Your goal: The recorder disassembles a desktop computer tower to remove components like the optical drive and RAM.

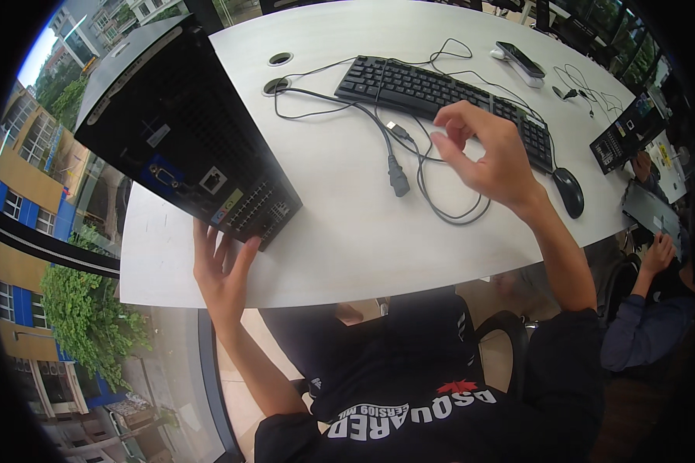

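Note:
A black computer tower (pixel 185 116) stands at the left of the white table, its back panel with a blue video port and other sockets facing me. My left hand (pixel 225 285) touches its lower near edge, fingers spread and the thumb by the bottom corner; the fingertips are partly hidden behind the case. Held over the cables in front of the keyboard (pixel 417 89), my right hand (pixel 494 158) is empty, with a gap between its thumb and curled fingers. Just left of it lie a USB plug (pixel 399 131) and a black power cable plug (pixel 398 183).
A black mouse (pixel 568 193) lies right of the keyboard. Farther back, a phone (pixel 520 59) rests on a white box (pixel 528 77). Two round cable holes (pixel 280 59) pierce the table (pixel 332 255). At the right are another black tower (pixel 629 133) and another person's hand (pixel 658 253).

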`<state>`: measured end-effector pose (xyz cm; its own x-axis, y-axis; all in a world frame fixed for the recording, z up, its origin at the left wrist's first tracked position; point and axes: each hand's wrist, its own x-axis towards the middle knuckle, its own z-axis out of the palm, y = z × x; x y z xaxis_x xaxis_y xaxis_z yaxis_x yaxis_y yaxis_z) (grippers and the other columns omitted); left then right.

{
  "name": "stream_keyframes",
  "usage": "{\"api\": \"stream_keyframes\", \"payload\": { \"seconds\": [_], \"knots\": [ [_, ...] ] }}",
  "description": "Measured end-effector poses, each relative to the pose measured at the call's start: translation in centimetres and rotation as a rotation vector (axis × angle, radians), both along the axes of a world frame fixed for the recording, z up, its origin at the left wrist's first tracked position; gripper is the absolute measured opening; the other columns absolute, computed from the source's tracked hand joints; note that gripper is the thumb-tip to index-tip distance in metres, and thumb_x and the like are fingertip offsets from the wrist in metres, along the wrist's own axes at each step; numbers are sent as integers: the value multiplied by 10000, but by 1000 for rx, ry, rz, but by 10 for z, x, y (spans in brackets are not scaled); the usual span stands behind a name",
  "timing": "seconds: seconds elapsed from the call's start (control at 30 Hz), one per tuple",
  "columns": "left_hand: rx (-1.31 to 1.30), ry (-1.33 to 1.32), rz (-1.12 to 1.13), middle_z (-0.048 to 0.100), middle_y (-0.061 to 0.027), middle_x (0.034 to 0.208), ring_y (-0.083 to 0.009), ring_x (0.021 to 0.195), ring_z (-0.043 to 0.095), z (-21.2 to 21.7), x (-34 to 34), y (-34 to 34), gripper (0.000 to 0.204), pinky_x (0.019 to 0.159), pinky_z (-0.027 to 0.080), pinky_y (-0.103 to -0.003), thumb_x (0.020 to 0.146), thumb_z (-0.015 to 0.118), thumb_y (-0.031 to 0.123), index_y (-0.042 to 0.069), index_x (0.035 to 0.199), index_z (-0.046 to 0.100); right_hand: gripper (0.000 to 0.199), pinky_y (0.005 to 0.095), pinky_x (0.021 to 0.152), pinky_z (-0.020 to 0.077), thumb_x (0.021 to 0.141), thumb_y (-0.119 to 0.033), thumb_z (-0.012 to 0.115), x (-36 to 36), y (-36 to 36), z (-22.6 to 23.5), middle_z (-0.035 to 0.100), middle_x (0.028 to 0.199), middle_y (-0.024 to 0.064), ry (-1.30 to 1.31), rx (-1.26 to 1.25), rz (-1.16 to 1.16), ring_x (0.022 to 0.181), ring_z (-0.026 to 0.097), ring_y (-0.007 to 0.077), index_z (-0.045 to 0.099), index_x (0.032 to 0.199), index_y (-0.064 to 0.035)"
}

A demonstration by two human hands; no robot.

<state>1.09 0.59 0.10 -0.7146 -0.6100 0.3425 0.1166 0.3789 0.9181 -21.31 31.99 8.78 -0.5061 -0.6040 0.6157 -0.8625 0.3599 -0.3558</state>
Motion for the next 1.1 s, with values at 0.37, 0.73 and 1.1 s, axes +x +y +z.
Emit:
{"api": "stream_keyframes", "payload": {
  "seconds": [0.37,0.73,1.1],
  "knots": [
    [17,-2,-22,570,-236,1422,-351,1338,560,3,3,1,884,1099,499,-489,836,828,34,-75,1565,341,362,281,524,457,716,-44,774,41,-25,4,583,726,5,570,6,304,600,591,148,641,1046,-107],
    [-34,34,-13,490,-276,1502,-386,1395,505,0,-4,3,967,1128,471,-515,810,869,109,-79,1576,308,461,316,472,458,666,35,756,154,14,70,566,710,117,570,3,373,544,551,238,574,1086,-15],
    [-42,39,-18,504,-265,1481,-363,1348,546,-3,-2,1,952,1112,493,-495,817,858,80,-50,1587,314,504,320,460,449,646,55,767,167,18,42,562,710,125,602,-98,266,533,538,238,558,1100,-5]
  ]
}}
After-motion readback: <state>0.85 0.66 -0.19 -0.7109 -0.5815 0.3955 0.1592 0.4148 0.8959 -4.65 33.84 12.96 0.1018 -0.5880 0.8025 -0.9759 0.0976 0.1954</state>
